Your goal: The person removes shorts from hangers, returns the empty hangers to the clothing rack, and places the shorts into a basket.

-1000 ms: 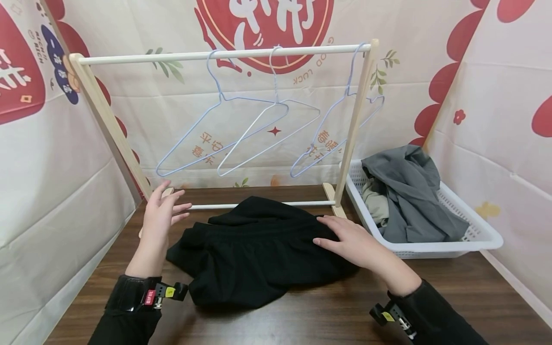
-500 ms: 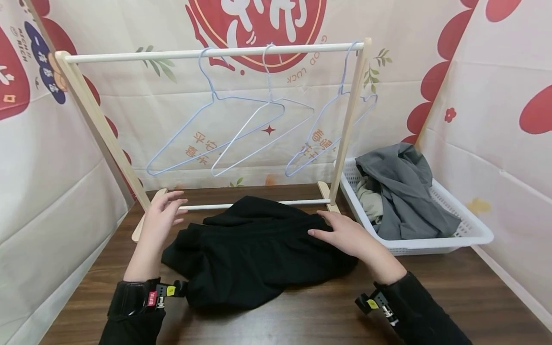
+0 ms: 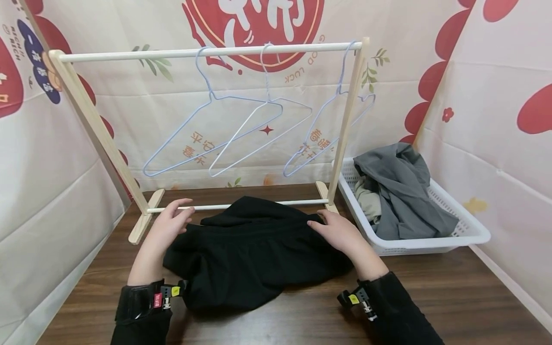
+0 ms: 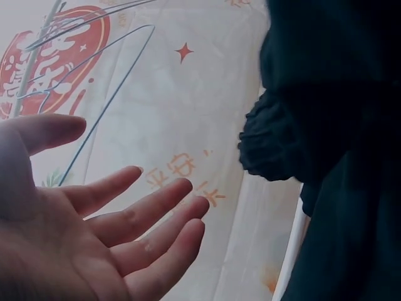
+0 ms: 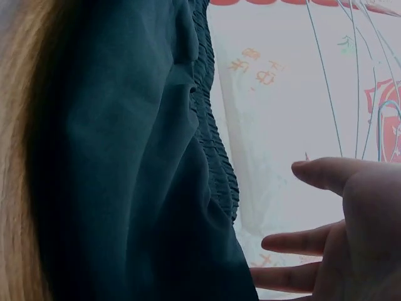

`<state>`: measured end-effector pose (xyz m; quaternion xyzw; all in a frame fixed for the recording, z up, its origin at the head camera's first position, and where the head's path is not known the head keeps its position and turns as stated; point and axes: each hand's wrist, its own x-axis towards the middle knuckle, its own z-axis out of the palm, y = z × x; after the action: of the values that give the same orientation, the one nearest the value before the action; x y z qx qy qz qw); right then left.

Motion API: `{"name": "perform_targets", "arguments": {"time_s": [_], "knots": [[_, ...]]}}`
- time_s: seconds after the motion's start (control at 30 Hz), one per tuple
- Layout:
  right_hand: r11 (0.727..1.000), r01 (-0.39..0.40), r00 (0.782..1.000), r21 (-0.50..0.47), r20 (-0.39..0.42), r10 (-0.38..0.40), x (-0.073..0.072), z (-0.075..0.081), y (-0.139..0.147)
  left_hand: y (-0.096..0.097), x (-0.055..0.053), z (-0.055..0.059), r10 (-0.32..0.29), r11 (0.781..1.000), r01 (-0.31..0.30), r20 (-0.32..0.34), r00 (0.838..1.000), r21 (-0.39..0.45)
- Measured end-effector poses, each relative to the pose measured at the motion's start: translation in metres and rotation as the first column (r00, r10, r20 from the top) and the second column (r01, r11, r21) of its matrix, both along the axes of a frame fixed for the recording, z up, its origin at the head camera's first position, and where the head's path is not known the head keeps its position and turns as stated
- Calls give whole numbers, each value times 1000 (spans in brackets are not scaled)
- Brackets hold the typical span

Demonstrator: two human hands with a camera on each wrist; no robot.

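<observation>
A black garment (image 3: 258,258) with a gathered elastic waistband (image 5: 216,157) lies bunched on the table in front of the rack. It looks like shorts or trousers; its full shape is hidden in the folds. My left hand (image 3: 170,225) hovers by the waistband's left end, fingers spread; in the left wrist view a gap separates this hand (image 4: 119,232) from the cloth. At the waistband's right end is my right hand (image 3: 340,232), its thumb and fingers extended. The right wrist view has this hand (image 5: 338,232) with lower fingertips reaching the cloth's edge; whether they touch is unclear.
A wooden rack (image 3: 207,53) stands behind the garment. From its top bar hang a blue hanger (image 3: 177,132), a white hanger (image 3: 241,127) and another blue hanger (image 3: 312,127). To the right, a white basket (image 3: 448,244) contains a grey garment (image 3: 401,196) and a beige cloth (image 3: 368,203).
My left hand has come down and right toward the waistband's left end. The right hand has drawn slightly inward at the other end. The black garment lies as before; the head view shifted slightly.
</observation>
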<state>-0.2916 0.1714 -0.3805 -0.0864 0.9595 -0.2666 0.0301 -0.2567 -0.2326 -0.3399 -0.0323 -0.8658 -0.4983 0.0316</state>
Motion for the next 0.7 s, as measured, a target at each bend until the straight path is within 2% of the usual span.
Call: {"name": "perform_targets", "arguments": {"time_s": [0.33,0.5,0.63,0.7], "knots": [[1000,19,1000,15,18,-19,-10,-8,5,0,-9,-9,14,990,-6,55,998,-141],[1000,17,999,10,36,-17,-11,-11,4,-1,-13,-15,20,977,0,91,996,-214],[1000,5,999,12,47,-6,-11,-14,3,0,-13,-20,17,962,20,132,991,-272],[1000,1,999,4,50,-1,-12,-15,3,2,-13,-22,-1,962,43,153,988,-268]]}}
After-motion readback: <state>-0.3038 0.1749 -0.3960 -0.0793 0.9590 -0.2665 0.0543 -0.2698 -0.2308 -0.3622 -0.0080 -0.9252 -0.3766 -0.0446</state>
